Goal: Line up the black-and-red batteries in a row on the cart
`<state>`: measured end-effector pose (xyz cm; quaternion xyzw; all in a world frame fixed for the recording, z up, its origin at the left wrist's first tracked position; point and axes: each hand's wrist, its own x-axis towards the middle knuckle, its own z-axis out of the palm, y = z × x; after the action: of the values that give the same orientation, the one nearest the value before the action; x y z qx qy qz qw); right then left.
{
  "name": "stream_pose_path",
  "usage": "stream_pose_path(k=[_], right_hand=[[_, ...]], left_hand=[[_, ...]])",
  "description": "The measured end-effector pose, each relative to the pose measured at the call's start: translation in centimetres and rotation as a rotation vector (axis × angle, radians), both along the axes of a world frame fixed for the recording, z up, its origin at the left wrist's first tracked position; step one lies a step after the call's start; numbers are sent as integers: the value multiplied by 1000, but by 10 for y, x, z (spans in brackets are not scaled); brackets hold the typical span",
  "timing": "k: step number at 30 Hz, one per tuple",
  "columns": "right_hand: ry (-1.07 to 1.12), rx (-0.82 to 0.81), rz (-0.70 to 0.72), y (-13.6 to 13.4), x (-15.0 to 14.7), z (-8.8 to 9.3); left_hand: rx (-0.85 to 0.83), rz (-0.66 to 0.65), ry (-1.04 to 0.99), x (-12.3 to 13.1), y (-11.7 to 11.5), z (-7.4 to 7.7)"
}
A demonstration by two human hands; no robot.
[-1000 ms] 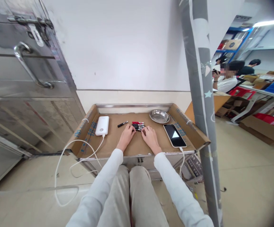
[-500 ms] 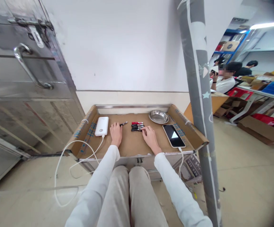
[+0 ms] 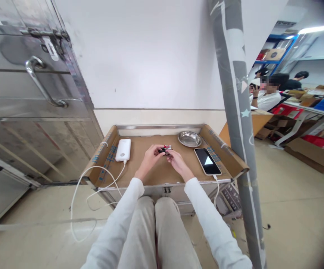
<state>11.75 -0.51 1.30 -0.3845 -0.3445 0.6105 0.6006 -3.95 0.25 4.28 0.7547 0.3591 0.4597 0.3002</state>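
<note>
Several short black and red marker-like sticks (image 3: 167, 147) lie in a group at the middle of the cardboard-lined cart top (image 3: 139, 175). They are small, and my fingers partly cover them. My left hand (image 3: 150, 158) is closed at the group's left end, its fingers around a black stick. From the right, my right hand (image 3: 176, 160) pinches the black sticks at their near end. The two sets of fingertips almost meet. I cannot tell whether any stick is lifted off the cardboard.
A white power bank (image 3: 123, 150) with a cable lies on the left. At the right are a round metal dish (image 3: 189, 139) and a phone (image 3: 207, 161), plugged in. Raised cardboard sides (image 3: 223, 149) edge the cart. A wrapped grey pole (image 3: 244, 130) stands beside it; people sit farther right.
My left hand has moved right from the loose black stick on the left to the group. That stick no longer lies there. My right hand stays at the group, and the view shifts slightly.
</note>
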Motion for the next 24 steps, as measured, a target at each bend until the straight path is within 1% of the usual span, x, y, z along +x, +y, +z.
stream_pose_path(k=[2,4,7,10,12,14,16,20,22,24], right_hand=[[85,-64,75,-1,0,-1],[153,-123,119,-3,1,-3],[209,-161,119,-3,3,-8],[196,-113,93,-3,7,-13],[171,-72,82,-3,10,-16],[141,-51,66,-4,14,-17],[88,-29,33,-6,17,-18],[-118,79,-60,-10,22,-16],[-256,140,-77,-11,22,-16],[-410,197,-76,-10,18,-17]], left_hand=[[-26,-4,-67,6,-2,8],[-47,15,-119,7,-3,13],[-67,98,-203,3,-2,13],[-93,201,-292,-7,3,5],[-113,253,-326,-13,7,-4],[-138,279,-325,-17,11,-14],[-175,238,-283,-19,12,-24],[-217,55,-95,-12,9,-41],[-169,53,33,-7,8,-48],[-66,89,155,-2,10,-54]])
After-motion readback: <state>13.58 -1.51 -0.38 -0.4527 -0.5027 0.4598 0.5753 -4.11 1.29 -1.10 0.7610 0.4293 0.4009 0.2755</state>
